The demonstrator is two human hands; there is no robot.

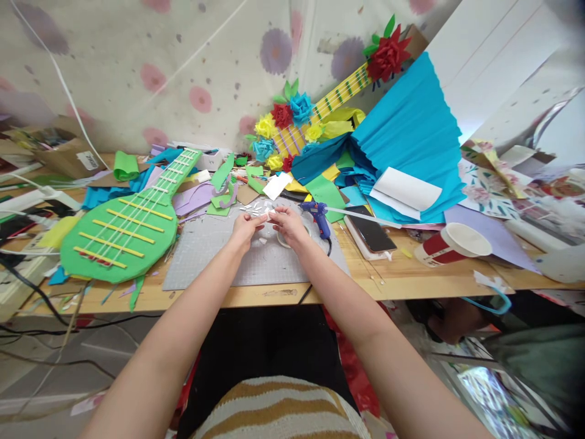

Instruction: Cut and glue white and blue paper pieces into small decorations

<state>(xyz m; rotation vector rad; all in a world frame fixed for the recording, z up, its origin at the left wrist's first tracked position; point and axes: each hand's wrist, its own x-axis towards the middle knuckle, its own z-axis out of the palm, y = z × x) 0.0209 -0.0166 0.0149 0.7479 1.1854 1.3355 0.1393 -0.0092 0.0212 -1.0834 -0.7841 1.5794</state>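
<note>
Over the grey cutting mat [196, 256], my left hand [245, 231] and my right hand [289, 225] meet with fingertips pinched together. Between them is a small white piece [269, 214], probably paper or foam; its exact kind is too small to make out. Small white scraps [249, 208] are scattered on the mat just beyond the fingers. A blue glue gun [320, 221] lies right of my right hand, its cord running toward the table's front edge. Partly hidden by my right wrist is a pale ring [284, 239], which looks like a tape roll.
A green paper lute [132, 228] lies left. Behind stand a flower-covered yellow paper instrument [338, 94] and blue crepe paper [411, 134]. Right are a phone [370, 229] and a paper cup [452, 244]. Colored scraps [194, 196] crowd the back. Another person's arm [457, 320] shows lower right.
</note>
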